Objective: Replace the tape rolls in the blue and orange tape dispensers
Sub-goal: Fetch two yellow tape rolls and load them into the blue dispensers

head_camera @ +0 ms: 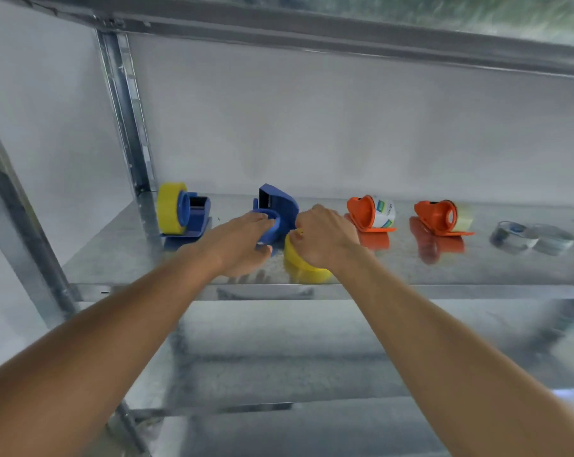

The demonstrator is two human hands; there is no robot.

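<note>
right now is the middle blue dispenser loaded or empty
Empty: the blue dispenser's hub is bare, and the yellow roll sits on the shelf beside it.

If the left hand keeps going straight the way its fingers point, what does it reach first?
The left hand points away and a little right, at the blue dispenser. Its fingers already lie on the dispenser's round blue hub, so it would press into that hub first, then the body behind. Depth is hard to judge.

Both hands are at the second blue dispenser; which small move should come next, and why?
Probably lift the yellow tape roll under the right hand onto the blue hub held by the left hand: that hub looks bare, and the roll lies beside it.
</note>
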